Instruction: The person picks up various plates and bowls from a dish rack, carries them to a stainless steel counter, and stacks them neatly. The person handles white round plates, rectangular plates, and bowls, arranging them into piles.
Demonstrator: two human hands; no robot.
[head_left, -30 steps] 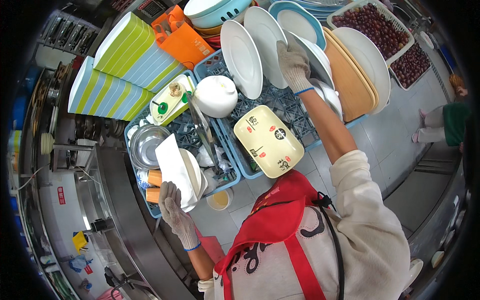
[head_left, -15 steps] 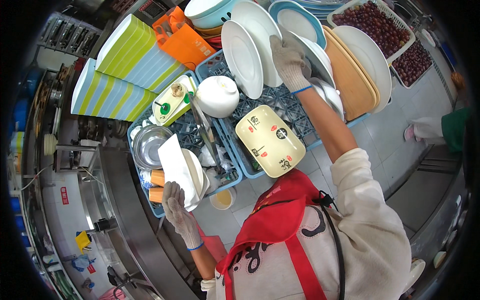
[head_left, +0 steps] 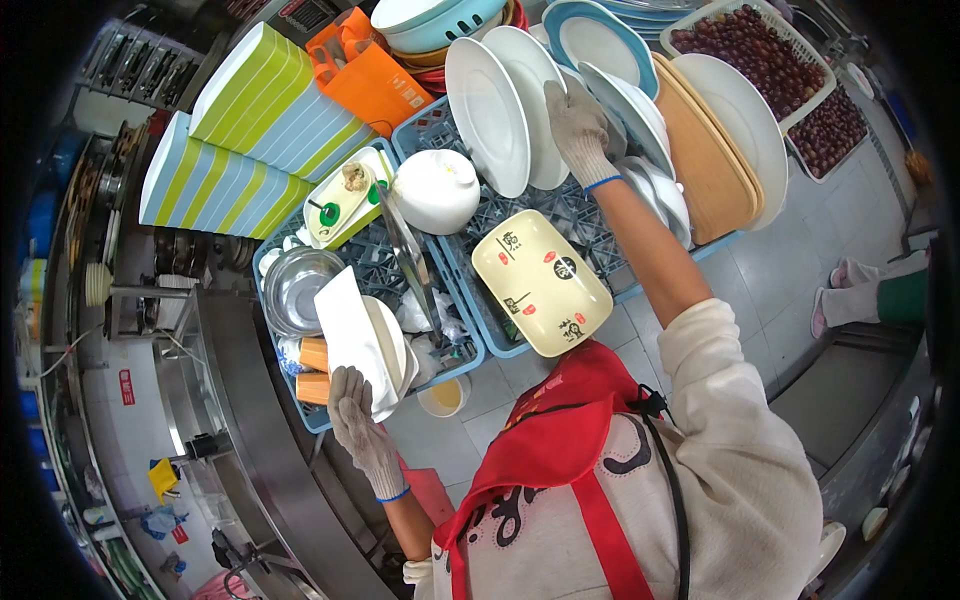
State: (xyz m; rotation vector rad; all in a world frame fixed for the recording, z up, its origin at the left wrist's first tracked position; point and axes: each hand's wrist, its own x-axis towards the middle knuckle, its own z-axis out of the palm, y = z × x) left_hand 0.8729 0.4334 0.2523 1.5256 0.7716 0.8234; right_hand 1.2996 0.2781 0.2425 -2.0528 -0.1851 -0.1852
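Observation:
My gloved right hand (head_left: 575, 125) reaches far forward into the right blue rack (head_left: 600, 300). It grips the rim of a white round plate (head_left: 620, 105) standing on edge among other upright white plates (head_left: 490, 110). My gloved left hand (head_left: 355, 425) holds the near end of a white rectangular plate (head_left: 350, 335), which leans in the left blue rack (head_left: 300, 415). A cream rectangular dish with red marks (head_left: 540, 280) lies at the front of the right rack. A white lidded bowl (head_left: 435, 190) sits between the racks.
A steel bowl (head_left: 300, 285) and orange cups (head_left: 313, 355) sit in the left rack. Striped trays (head_left: 240, 150) are stacked at far left, with an orange box (head_left: 370, 80) behind. Baskets of red fruit (head_left: 745, 45) stand at far right. Another person's feet (head_left: 840, 295) rest on the tiled floor.
Both hands have stayed almost where they were; my right hand has shifted slightly left among the plates. The other person's foot at right has stepped closer.

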